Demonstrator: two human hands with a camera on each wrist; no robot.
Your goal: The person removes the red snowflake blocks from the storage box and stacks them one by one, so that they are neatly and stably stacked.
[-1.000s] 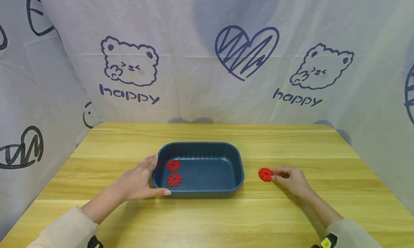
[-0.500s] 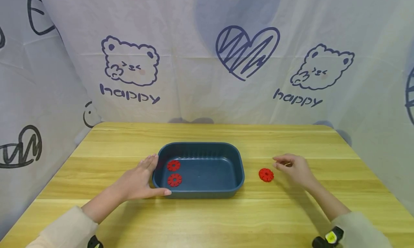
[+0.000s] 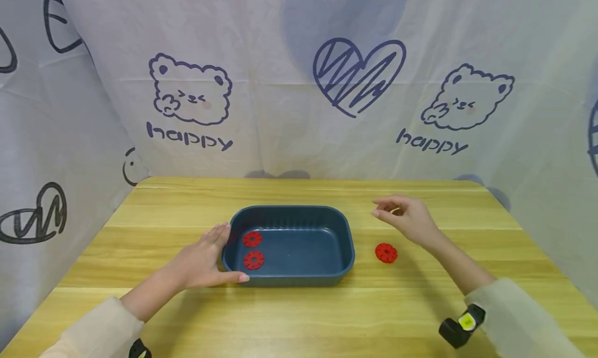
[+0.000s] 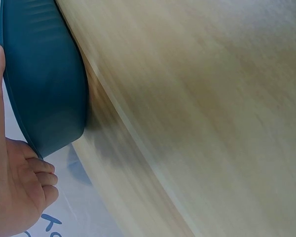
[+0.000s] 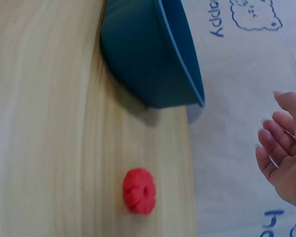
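In my head view, a dark blue plastic box [image 3: 294,281] sits on a wood-grain table [image 3: 299,319]. The person's left hand [image 3: 196,262] rests at its left end with the grip wide, fingers against the end wall and thumb along the near side. Inside, against the left part of the floor, I see two red notched discs, a farther disc [image 3: 252,239] and a nearer disc [image 3: 254,260], lying flat and just apart. A red notched piece [image 3: 386,253] lies on the table just right of the box; I cannot tell whether it is one disc or a stack. The right hand [image 3: 407,220] hangs above the table beyond that piece, fingers loosely bent, its grip narrow and holding nothing. Behind the table I see a pale cloth [image 3: 275,140] printed with bear faces, a heart and the word "happy".
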